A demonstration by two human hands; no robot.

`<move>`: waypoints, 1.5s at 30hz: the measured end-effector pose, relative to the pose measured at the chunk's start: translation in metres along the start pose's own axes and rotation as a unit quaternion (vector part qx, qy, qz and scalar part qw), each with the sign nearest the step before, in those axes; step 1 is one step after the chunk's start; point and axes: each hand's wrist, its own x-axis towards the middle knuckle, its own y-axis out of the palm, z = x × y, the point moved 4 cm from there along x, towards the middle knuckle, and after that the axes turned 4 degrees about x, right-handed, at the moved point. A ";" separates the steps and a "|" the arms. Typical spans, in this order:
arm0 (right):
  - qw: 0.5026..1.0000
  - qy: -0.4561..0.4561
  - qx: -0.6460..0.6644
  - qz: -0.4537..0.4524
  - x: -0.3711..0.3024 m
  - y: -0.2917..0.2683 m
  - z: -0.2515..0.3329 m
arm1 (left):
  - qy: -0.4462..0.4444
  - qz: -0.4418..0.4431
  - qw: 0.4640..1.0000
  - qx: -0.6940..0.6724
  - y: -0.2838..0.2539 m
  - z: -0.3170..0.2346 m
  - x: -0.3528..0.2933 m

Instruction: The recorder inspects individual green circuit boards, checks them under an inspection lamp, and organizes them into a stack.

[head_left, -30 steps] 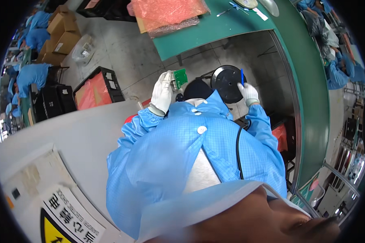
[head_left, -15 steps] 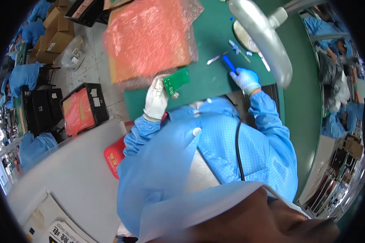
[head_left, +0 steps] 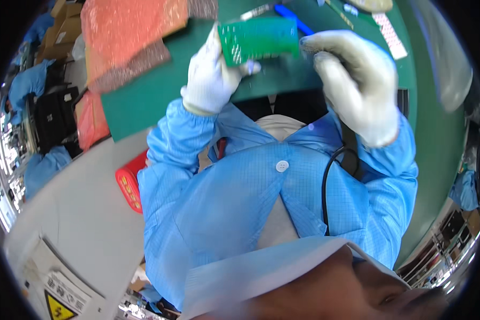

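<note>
Half a second ago my right hand [head_left: 360, 80] gripped a blue pen-like tool [head_left: 294, 19]; now that tool lies on the green tabletop [head_left: 138, 109], and my right hand is empty, thumb and fingers parted and curved beside the right end of the green circuit board [head_left: 258, 41]. I can't tell whether my fingertips touch its edge. My left hand [head_left: 210, 80] still pinches the board by its left end, as it did then. The board is held up over the tabletop, near its front edge, and it is turned more level than before, when it slanted up to the right. My view has shifted too: the pink bubble wrap [head_left: 130, 32] sits farther toward the upper left.

Counting: two white-gloved hands, one board, one blue tool, partly hidden behind the board, and one slim silvery tool [head_left: 257, 10] just left of it. Near the upper right lies one pale printed strip [head_left: 390, 36], with one round pale dish [head_left: 373, 4] above it. To my left, one red case [head_left: 130, 184] shows beside my sleeve.
</note>
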 end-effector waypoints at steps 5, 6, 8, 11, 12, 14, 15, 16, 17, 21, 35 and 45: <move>0.963 0.057 0.249 -0.082 -0.085 -0.021 0.046 | 0.070 0.074 0.994 -0.035 0.040 -0.064 -0.020; 0.964 0.055 0.244 -0.092 -0.099 -0.030 0.048 | 0.086 0.034 0.995 -0.038 0.053 -0.083 -0.027; 0.968 0.021 0.241 -0.062 -0.101 -0.029 0.057 | 0.026 0.040 0.982 -0.184 0.049 -0.062 -0.029; 0.976 -0.010 0.217 -0.023 -0.089 -0.013 0.089 | -0.126 0.058 0.877 -0.460 0.049 -0.033 -0.019; 0.980 -0.010 0.200 -0.014 -0.100 -0.038 0.078 | -0.129 0.067 0.874 -0.463 0.053 -0.035 -0.012; 0.985 -0.008 0.171 0.006 -0.100 -0.040 0.102 | -0.126 0.091 0.875 -0.458 0.062 -0.042 0.001; 0.988 -0.006 0.157 0.013 -0.082 -0.034 0.107 | -0.124 0.105 0.876 -0.453 0.067 -0.049 0.010; 0.990 -0.006 0.142 0.018 -0.079 -0.051 0.107 | -0.133 0.121 0.875 -0.450 0.075 -0.058 0.018; 0.992 -0.003 0.126 0.023 -0.080 -0.056 0.115 | -0.136 0.134 0.872 -0.451 0.083 -0.061 0.028; 0.995 -0.019 0.060 0.078 -0.048 -0.084 0.071 | -0.121 0.183 0.860 -0.460 0.082 -0.033 0.070; 0.925 0.259 -0.155 0.231 -0.231 0.004 -0.152 | -0.105 0.247 0.797 -0.541 0.087 -0.033 0.128; 0.937 -0.074 -0.336 -0.063 -0.038 -0.018 -0.066 | -0.104 0.255 0.802 -0.531 0.087 -0.037 0.117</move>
